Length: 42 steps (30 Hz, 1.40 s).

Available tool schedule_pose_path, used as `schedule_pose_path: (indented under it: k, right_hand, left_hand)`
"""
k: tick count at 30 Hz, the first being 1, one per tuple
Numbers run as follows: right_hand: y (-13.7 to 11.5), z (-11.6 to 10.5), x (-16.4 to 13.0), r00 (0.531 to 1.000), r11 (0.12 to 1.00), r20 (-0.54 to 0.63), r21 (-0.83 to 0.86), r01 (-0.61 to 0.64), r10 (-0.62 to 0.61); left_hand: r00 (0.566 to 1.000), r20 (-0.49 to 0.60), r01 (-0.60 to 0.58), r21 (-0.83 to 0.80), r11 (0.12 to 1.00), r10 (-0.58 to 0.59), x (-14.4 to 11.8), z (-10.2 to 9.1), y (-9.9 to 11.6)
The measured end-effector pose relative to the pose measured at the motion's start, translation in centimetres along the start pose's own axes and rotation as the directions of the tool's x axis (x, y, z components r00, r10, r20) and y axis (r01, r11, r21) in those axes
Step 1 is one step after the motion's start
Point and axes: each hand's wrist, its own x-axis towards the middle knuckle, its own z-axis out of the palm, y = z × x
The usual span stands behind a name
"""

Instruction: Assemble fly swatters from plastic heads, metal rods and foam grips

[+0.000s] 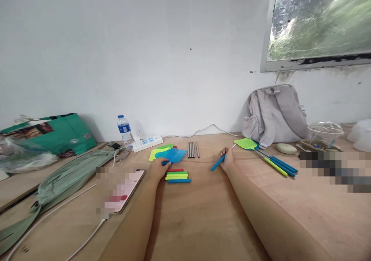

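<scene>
My left hand point(158, 170) has its fingers closed on the near end of a blue fly swatter head point(175, 155), which lies over yellow-green, green and red heads. In my right hand point(228, 161) is a blue handle point(218, 163) with a thin metal rod point(234, 145) sticking out of its far end. Just right of my left hand lie several loose handles point(177, 177) in red, green, yellow and blue. Between my hands, farther back, a row of metal tubes point(190, 149) rests on the table.
Fly swatters with a yellow-green head point(246, 143) lie on the right, before a grey backpack point(274, 114). A phone point(127, 191) with a cable lies left, beside a green strapped bag point(69, 176). A water bottle point(124, 129) and power strip point(147, 142) stand behind.
</scene>
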Motion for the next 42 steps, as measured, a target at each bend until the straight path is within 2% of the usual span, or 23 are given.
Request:
schedule_pose_path:
  k: [5,11,17,24,26,28,31,33,35,38,40,42]
  right_hand:
    - [-0.4,0.5,-0.6,1.0,0.999,0.002,0.034,-0.02,0.02]
    - [-2.0,1.2,-0.9,0.995,0.996,0.034,0.022,0.09,-0.09]
    - [-3.5,1.9,-0.6,0.973,0.969,0.025,-0.086,0.233,-0.231]
    - [-6.5,4.0,-0.5,0.954,0.929,0.08,-0.214,0.301,-0.291]
    - [-7.6,4.8,-0.5,0.958,0.929,0.119,-0.236,0.284,-0.263]
    - [-8.4,5.4,-0.7,0.969,0.944,0.167,-0.247,0.22,-0.182]
    - [-8.8,6.0,-1.1,0.972,0.965,0.225,-0.233,0.117,-0.063]
    - [-8.9,6.1,-1.4,0.968,0.972,0.247,-0.216,0.091,-0.036]
    - [-8.9,6.2,-1.6,0.957,0.979,0.29,-0.203,0.034,0.027]
    - [-8.8,6.2,-1.7,0.911,0.976,0.387,-0.208,-0.066,0.144]
    - [-8.7,6.2,-1.8,0.892,0.973,0.421,-0.216,-0.078,0.164]
    - [-8.5,6.0,-1.8,0.894,0.975,0.422,-0.213,-0.064,0.151]
  left_hand:
    - [1.0,0.016,0.007,0.011,1.0,-0.008,0.1,0.0,-0.1]
    - [1.0,0.013,0.023,0.019,1.0,-0.023,0.2,0.1,-0.5]
    - [0.999,-0.001,0.041,0.0,0.999,-0.041,0.3,0.2,-0.5]
    - [0.997,-0.031,0.075,-0.038,0.996,-0.076,0.4,0.3,-0.9]
    - [0.996,-0.04,0.079,-0.045,0.996,-0.081,0.3,0.3,-0.9]
    - [0.995,-0.052,0.079,-0.051,0.996,-0.081,0.3,0.4,-0.9]
    - [0.995,-0.064,0.072,-0.056,0.996,-0.075,0.2,0.5,-0.9]
    - [0.995,-0.067,0.066,-0.058,0.996,-0.069,0.2,0.6,-0.9]
    - [0.996,-0.067,0.06,-0.059,0.996,-0.064,0.2,0.7,-1.0]
    - [0.996,-0.07,0.059,-0.059,0.997,-0.063,0.2,0.8,-1.0]
    - [0.995,-0.076,0.064,-0.059,0.996,-0.069,0.2,0.8,-1.0]
    - [0.994,-0.079,0.069,-0.061,0.996,-0.073,0.3,0.8,-1.0]
